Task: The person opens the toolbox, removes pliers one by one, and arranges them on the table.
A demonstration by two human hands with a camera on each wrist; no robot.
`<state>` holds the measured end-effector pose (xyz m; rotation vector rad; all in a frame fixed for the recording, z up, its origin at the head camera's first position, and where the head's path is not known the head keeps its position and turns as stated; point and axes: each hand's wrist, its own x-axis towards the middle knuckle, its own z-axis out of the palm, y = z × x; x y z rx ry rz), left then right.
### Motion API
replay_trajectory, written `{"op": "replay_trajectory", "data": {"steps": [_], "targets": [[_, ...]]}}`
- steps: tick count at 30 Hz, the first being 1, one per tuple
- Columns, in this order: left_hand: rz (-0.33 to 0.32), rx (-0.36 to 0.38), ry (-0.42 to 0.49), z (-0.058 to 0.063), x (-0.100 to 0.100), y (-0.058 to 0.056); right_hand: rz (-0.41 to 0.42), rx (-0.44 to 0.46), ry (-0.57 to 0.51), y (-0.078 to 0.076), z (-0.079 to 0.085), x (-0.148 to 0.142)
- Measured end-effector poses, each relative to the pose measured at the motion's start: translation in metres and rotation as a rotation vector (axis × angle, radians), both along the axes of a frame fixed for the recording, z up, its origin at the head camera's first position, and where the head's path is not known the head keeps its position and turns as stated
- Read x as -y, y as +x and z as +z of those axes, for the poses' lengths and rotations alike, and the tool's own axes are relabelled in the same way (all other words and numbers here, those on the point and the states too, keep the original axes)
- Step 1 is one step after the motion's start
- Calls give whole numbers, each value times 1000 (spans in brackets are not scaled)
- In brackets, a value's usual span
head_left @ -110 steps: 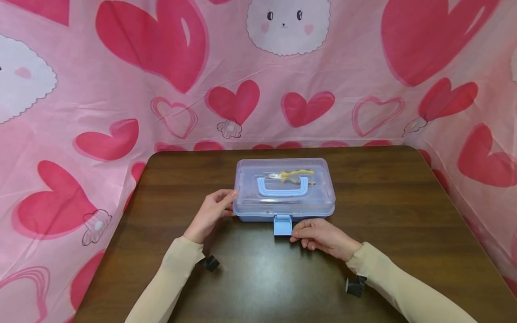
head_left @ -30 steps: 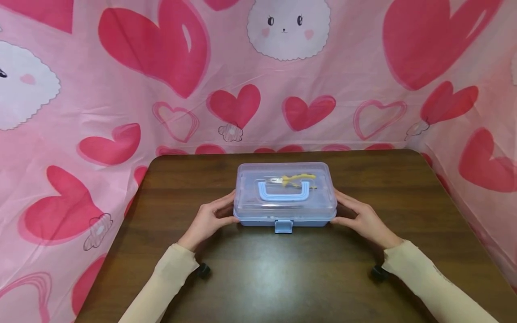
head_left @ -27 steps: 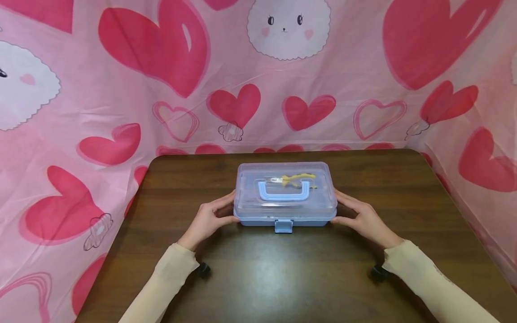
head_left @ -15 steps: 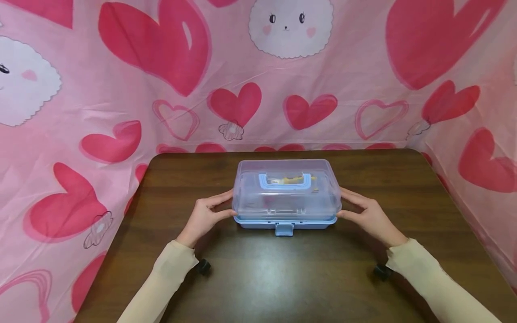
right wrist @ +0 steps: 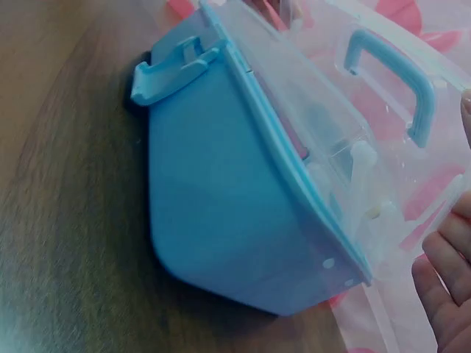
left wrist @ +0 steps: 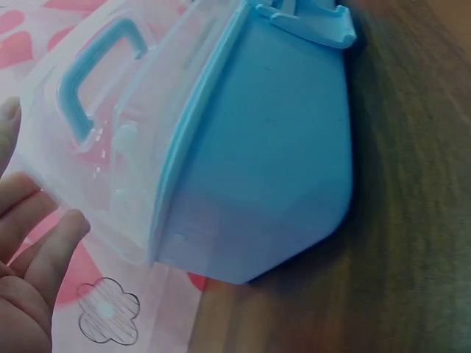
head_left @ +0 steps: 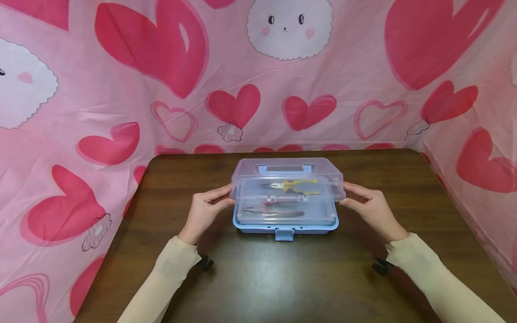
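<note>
A light-blue plastic toolbox (head_left: 246, 229) stands on the table with its clear lid (head_left: 258, 193) tipped part-way up and its front latch (head_left: 284, 234) hanging unfastened. My left hand (head_left: 203, 215) holds the left end of the lid with thumb and fingers. At the opposite end my right hand (head_left: 373, 211) holds the lid in the same way. Pliers with yellow handles (head_left: 303, 183) show through the plastic. Nearer the front lie pliers with red-edged handles (head_left: 282, 213). In both wrist views the lid's blue carry handle (left wrist: 77, 88) is visible, and the fingers are partly out of frame.
The toolbox sits toward the back middle of a dark wooden table (head_left: 258, 278). A pink cloth (head_left: 347, 67) printed with hearts hangs behind and along the sides. Small dark wrist cameras (head_left: 206, 264) stick out below the sleeves.
My right hand has gone from the front latch to the lid's right end. The lid has swung up and back from the base, with both hands rising. The red-handled pliers have come into sight.
</note>
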<state>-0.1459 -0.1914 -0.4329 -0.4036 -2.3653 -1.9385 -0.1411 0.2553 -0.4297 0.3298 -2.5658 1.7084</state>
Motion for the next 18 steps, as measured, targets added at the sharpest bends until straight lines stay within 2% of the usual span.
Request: {"op": "replay_trajectory", "data": {"steps": [9, 18], "targets": [[100, -79, -27, 18, -4, -13, -86, 43, -116, -4, 14, 10], [116, -19, 16, 31, -9, -22, -175, 52, -155, -11, 26, 16]]}}
